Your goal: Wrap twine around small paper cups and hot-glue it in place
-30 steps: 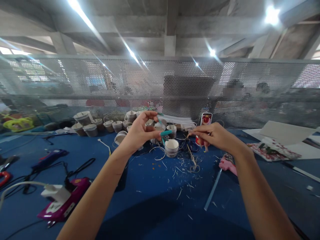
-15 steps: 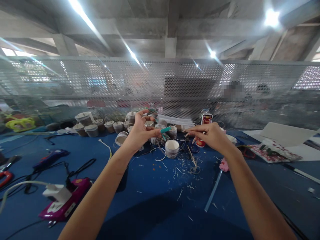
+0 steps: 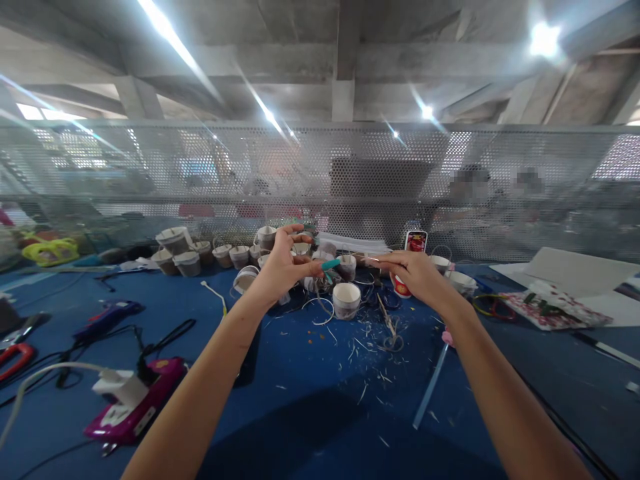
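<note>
My left hand (image 3: 291, 261) is raised over the back middle of the blue table, its thumb and fingers spread in a C shape. A teal piece (image 3: 331, 265) shows at its thumb tip; I cannot tell whether it is held or worn. To the right, my right hand (image 3: 407, 267) is closed in a pinch on a thin strand (image 3: 367, 259) that reaches toward the left hand. Below and between the hands stands a small white cup (image 3: 347, 300), untouched. Another small cup (image 3: 346, 268) is just behind it.
Several small pots (image 3: 187, 262) line the back left. Nearer on the left are a purple power strip (image 3: 135, 413), a blue glue gun (image 3: 107, 319) and red-handled scissors (image 3: 17, 357). A glue stick (image 3: 431, 387) lies right of centre. A phone (image 3: 416, 241) stands behind.
The view has shifted slightly. The fingers of my right hand have drawn closer together, and the strand between the hands shows more clearly. My left hand stays spread in nearly the same place.
</note>
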{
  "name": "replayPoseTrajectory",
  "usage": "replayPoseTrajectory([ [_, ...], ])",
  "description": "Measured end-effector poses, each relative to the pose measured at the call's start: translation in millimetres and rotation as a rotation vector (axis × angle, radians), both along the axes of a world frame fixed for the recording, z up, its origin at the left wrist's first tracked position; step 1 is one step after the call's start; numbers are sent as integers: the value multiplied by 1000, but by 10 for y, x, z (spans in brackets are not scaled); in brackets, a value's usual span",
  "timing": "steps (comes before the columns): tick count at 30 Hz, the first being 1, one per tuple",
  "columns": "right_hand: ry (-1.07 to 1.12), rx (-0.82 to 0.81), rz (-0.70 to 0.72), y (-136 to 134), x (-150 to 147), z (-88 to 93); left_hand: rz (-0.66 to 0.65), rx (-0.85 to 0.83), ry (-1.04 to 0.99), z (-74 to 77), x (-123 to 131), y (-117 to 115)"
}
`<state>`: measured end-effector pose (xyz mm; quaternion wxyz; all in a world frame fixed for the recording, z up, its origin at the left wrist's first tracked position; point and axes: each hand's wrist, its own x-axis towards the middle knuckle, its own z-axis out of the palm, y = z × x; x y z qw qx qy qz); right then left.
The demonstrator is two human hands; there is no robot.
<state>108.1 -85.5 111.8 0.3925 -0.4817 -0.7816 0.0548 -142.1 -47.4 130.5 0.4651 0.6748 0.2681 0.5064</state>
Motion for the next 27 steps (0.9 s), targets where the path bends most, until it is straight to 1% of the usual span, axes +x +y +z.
replayPoseTrajectory([
  [5, -30, 32, -21, 3, -6, 3, -25, 19, 29, 3, -12, -5],
  [12, 79, 115, -32, -27, -82, -8, 23, 31, 56, -8, 0, -7],
  [18, 164, 79, -35, -8, -108, -56, 26, 59, 75, -7, -1, -3],
  [27, 177, 106, -95, 15, -112, -90, 13, 90, 86, -37, -6, 35],
])
